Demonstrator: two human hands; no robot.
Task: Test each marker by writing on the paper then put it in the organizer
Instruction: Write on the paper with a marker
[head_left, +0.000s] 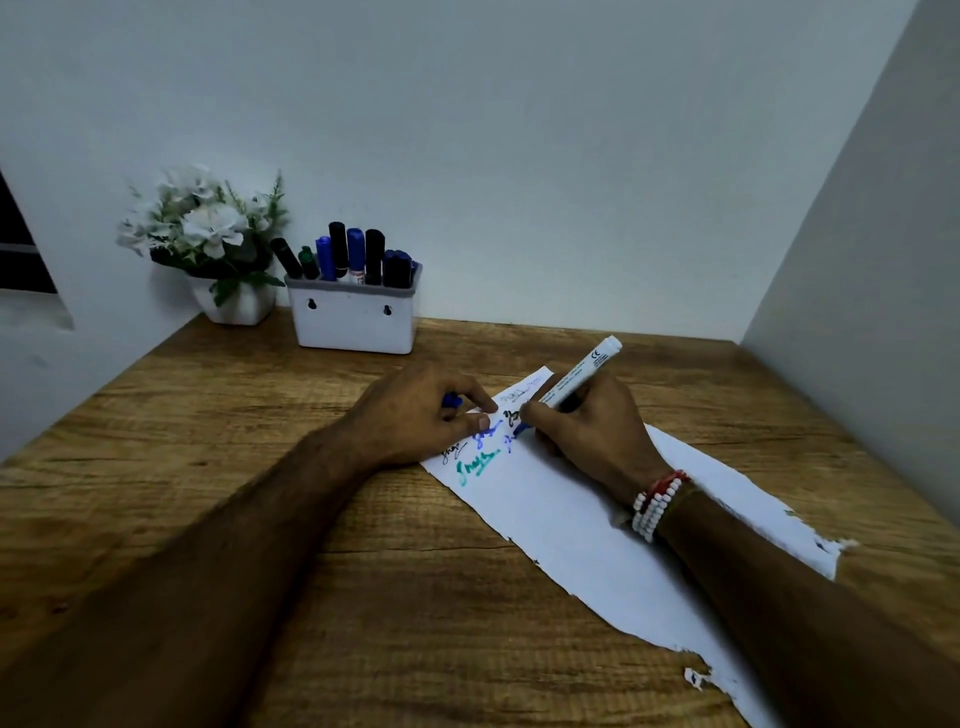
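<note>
A long torn strip of white paper (597, 540) lies diagonally on the wooden desk (208, 426), with black, blue and green scribbles at its far end. My right hand (587, 431) grips a white marker (582, 376) whose blue tip touches the paper. My left hand (431, 415) presses the paper's far left edge with its fingertips and holds a blue cap (453, 401) in its curled fingers. A white organizer (356, 325) stands at the back by the wall and holds several black, blue and green markers (353, 257) upright.
A white pot of white flowers (213, 244) stands left of the organizer in the back corner. A wall panel (857, 291) closes off the desk's right side. A beaded bracelet circles my right wrist.
</note>
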